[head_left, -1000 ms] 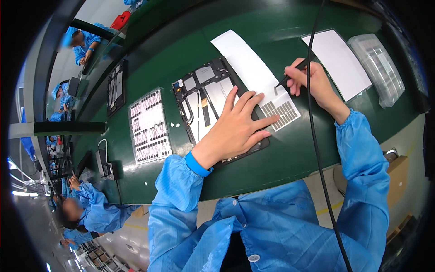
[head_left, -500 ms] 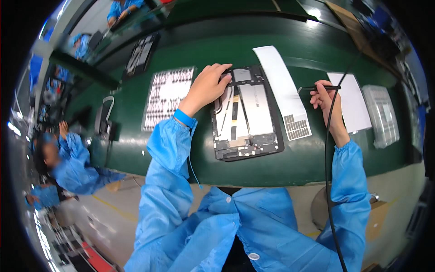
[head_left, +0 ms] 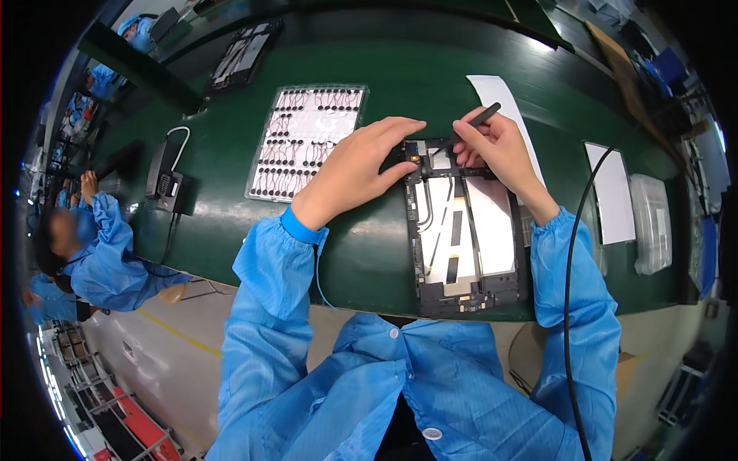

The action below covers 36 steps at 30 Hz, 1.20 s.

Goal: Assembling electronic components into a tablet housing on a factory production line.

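Note:
An opened tablet (head_left: pixel 492 230), its bright metal plates and black internal parts showing, lies on the green bench in front of me. At its upper left corner is my left hand (head_left: pixel 357 169), fingers stretched out and thumb apart, the thumb tip by the left edge. My right hand (head_left: pixel 496 150) is closed around black tweezers (head_left: pixel 484 116), held slanting over the tablet's top part. Their tips point at a small light-coloured rectangular part (head_left: pixel 440 159). Whether they touch it or carry anything is too small to tell. Behind my right hand lies a white label sheet (head_left: pixel 519 123), partly hidden.
A clear tray (head_left: pixel 307 134) of small black wired parts sits to the left. Further off are another opened tablet (head_left: pixel 244 54) and a black device (head_left: pixel 165 180) with a cable. White paper (head_left: pixel 613 192) and a clear plastic box (head_left: pixel 652 223) stand right. A black cable (head_left: pixel 569 307) hangs before my right arm.
My right hand has moved left with the tweezers, from beside the label sheet to over the tablet's top. The view has shifted; the tablet now appears lower and further right.

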Motion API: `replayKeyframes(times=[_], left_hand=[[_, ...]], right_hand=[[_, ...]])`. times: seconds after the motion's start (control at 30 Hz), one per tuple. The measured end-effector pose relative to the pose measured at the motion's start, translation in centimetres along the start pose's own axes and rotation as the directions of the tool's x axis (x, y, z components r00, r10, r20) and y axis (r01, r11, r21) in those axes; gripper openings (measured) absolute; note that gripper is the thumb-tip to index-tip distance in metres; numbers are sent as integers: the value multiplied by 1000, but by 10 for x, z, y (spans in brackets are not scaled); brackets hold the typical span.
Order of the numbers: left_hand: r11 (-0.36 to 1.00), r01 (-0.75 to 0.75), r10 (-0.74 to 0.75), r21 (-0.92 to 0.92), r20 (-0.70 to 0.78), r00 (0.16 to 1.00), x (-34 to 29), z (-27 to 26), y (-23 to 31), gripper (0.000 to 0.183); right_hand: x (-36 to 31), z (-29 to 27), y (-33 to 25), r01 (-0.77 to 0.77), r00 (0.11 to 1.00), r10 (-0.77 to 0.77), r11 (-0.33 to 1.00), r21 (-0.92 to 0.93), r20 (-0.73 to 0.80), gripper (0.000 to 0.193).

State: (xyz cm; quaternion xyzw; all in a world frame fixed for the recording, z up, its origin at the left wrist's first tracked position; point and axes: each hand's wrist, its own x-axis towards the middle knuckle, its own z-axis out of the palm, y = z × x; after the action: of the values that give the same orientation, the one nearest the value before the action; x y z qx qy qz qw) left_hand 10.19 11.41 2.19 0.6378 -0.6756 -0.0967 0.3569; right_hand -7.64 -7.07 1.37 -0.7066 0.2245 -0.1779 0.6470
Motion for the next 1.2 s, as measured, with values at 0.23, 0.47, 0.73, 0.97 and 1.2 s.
replayKeyframes(times=[0.23, 0.47, 0.73, 0.97, 1.2], left_hand=[[987, -103, 109, 122, -42, 993, -4, 8, 0, 50], [988, -76, 81, 135, -29, 996, -2, 9, -1, 43], [965, -112, 112, 236, 17, 994, -4, 5, 6, 23], [936, -213, 194, 279, 95, 976, 2, 10, 12, 25], [902, -271, 232, 335, 152, 961, 15, 17, 21, 24]], right_hand=[[0, 3, 4, -28, 999, 28, 1000, -7, -37, 19], [0, 5, 1, -5, 999, 5, 1000, 7, -39, 19], [2, 7, 3, 12, 1000, -12, 999, 31, -16, 17], [-7, -4, 4, 216, 967, -215, 976, -1, -135, 17], [-48, -108, 24, 226, 953, -229, 973, -38, -197, 22]])
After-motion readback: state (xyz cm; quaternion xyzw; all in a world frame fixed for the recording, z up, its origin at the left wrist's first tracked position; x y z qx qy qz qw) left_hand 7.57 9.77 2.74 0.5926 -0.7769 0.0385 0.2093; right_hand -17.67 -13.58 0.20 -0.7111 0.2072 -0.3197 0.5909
